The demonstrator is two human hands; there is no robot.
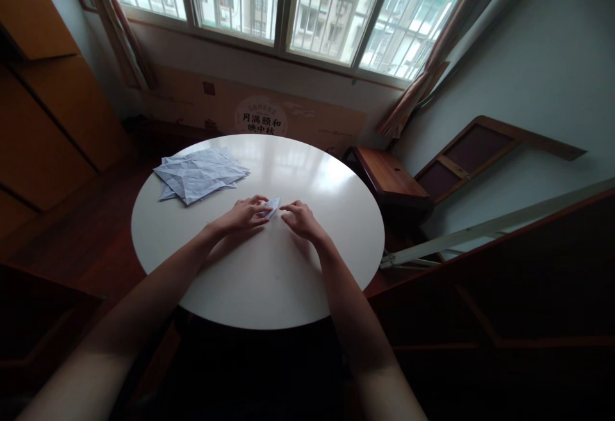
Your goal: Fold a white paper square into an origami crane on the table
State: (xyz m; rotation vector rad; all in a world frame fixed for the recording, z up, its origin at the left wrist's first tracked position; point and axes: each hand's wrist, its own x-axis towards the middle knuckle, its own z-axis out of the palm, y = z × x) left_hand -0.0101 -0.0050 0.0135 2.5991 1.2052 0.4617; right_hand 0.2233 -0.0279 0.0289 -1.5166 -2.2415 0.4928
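Note:
A small piece of folded white paper (274, 206) is near the middle of the round table, its pointed end toward the right. My left hand (246, 213) grips it from the left, fingers over its near part and hiding some of it. Just to the right, my right hand (298, 218) hovers with bent fingers apart, nothing visible between them and a small gap to the paper. A stack of creased white paper sheets (202, 172) lies at the table's left rear.
The white round table (269, 293) reaches from my body toward a windowed wall. Behind its right side stands a wooden side table (391, 171). A printed banner (307, 104) hangs below the window, and wooden cabinets (52, 132) line the left.

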